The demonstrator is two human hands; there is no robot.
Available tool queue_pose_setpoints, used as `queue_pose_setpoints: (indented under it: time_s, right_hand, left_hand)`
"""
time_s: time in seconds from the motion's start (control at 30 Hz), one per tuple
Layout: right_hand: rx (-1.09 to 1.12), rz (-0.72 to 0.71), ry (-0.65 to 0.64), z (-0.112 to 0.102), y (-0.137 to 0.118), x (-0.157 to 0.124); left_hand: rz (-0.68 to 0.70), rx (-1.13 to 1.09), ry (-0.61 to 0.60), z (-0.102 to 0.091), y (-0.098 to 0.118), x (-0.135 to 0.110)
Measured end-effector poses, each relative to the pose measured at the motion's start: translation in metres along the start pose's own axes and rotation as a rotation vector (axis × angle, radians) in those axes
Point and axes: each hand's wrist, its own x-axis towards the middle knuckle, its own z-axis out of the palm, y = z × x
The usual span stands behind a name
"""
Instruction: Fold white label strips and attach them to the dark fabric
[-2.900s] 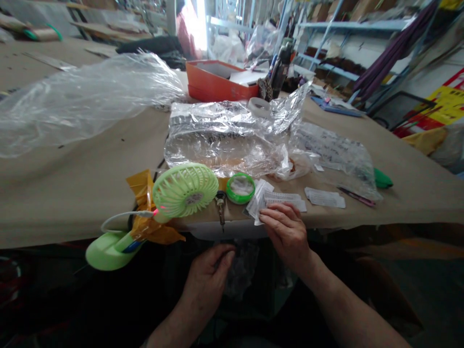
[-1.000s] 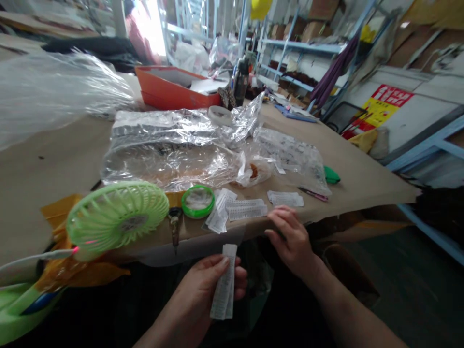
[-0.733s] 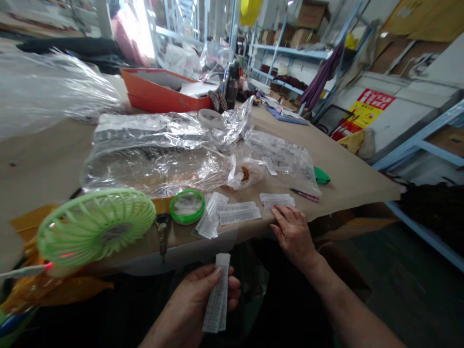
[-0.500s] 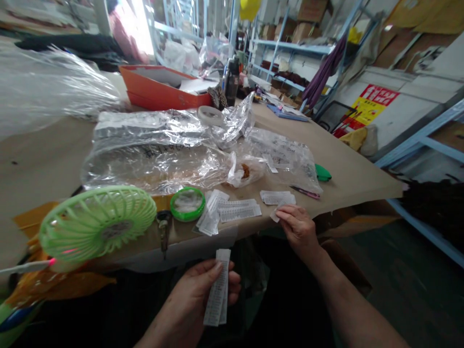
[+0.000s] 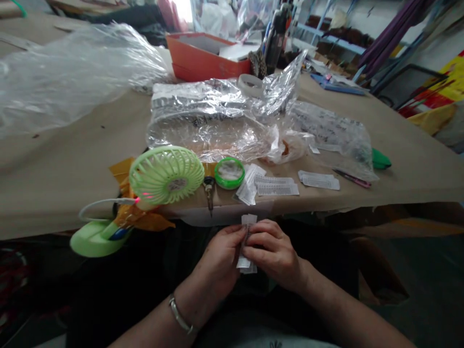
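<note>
Just off the table's front edge, my left hand [image 5: 223,256] pinches a small stack of printed white labels [image 5: 248,241], held upright over my lap. My right hand [image 5: 273,249] meets it from the other side, its curled fingers pressed on the same labels; whether it holds a separate one is hidden. On the table beyond lie a fanned pile of labels [image 5: 250,183], a flat row of labels [image 5: 277,186] and a smaller label stack [image 5: 319,180]. A round green-rimmed dish [image 5: 229,173] with whitish contents sits left of them.
A green fan [image 5: 166,176] and a screwdriver-like tool [image 5: 209,195] stand at the front edge. Clear plastic bags [image 5: 210,128] cover the middle, with a tape roll [image 5: 251,85] on top. Behind is an orange box [image 5: 206,60]. Pink-handled snips [image 5: 353,179] lie at right.
My right hand has left the small stack on the table and come down left to the labels in my left hand. The view has turned left and downward.
</note>
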Motion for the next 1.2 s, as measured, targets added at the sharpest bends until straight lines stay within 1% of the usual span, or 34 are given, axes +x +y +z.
queue_pose_setpoints:
  time_s: [0.17,0.33,0.4,0.47,0.53,0.6,0.63,0.67,0.7,0.73,0.8,0.83,0.9,1.0,1.07,1.13,1.2]
  right_hand:
    - [-0.003,-0.012,-0.072,-0.002,0.005,-0.008]
    - [-0.02,-0.031,-0.096,-0.004,0.001,-0.006]
    - [-0.002,-0.026,-0.109,-0.006,-0.001,-0.005]
    - [0.064,0.011,-0.077,-0.009,-0.003,-0.005]
    - [0.158,0.132,0.02,-0.012,-0.002,-0.005]
    - [0.285,0.358,0.119,-0.015,0.001,-0.005]
    - [0.384,0.485,0.132,-0.015,0.004,-0.004]
    - [0.515,0.602,0.108,-0.014,0.007,-0.003]
    - [0.672,0.694,0.051,-0.013,0.011,-0.002]
    - [0.838,0.755,-0.031,-0.011,0.014,-0.001]
    - [1.11,0.808,-0.188,-0.007,0.019,0.002]
    - [1.195,0.819,-0.241,-0.005,0.02,0.003]
    - [1.302,0.837,-0.29,-0.001,0.022,0.005]
    - [1.406,0.875,-0.292,0.004,0.022,0.006]
    - [1.427,0.907,-0.295,0.006,0.021,0.007]
    - [1.388,0.928,-0.277,0.006,0.019,0.008]
    - [1.298,0.924,-0.205,0.003,0.015,0.009]
  left_hand:
    - [-0.006,-0.024,0.004,-0.002,-0.001,-0.002]
    - [-0.033,-0.021,-0.037,-0.002,-0.002,-0.005]
    - [-0.028,-0.009,-0.028,-0.003,-0.002,-0.006]
    - [-0.015,0.009,-0.006,-0.004,0.0,-0.008]
    - [-0.026,0.051,-0.009,-0.005,0.003,-0.012]
    - [-0.063,0.107,-0.039,-0.006,0.006,-0.016]
    - [-0.084,0.136,-0.056,-0.006,0.007,-0.019]
    - [-0.101,0.161,-0.072,-0.007,0.008,-0.021]
    - [-0.109,0.181,-0.088,-0.007,0.008,-0.023]
    - [-0.115,0.199,-0.109,-0.008,0.008,-0.024]
    - [-0.121,0.222,-0.155,-0.009,0.006,-0.026]
    - [-0.12,0.227,-0.175,-0.01,0.005,-0.027]
    - [-0.121,0.233,-0.185,-0.01,0.003,-0.029]
    - [-0.128,0.245,-0.168,-0.011,0.002,-0.03]
    - [-0.126,0.243,-0.166,-0.012,0.002,-0.03]
    - [-0.116,0.227,-0.173,-0.014,0.003,-0.03]
    - [-0.111,0.223,-0.162,-0.015,0.004,-0.029]
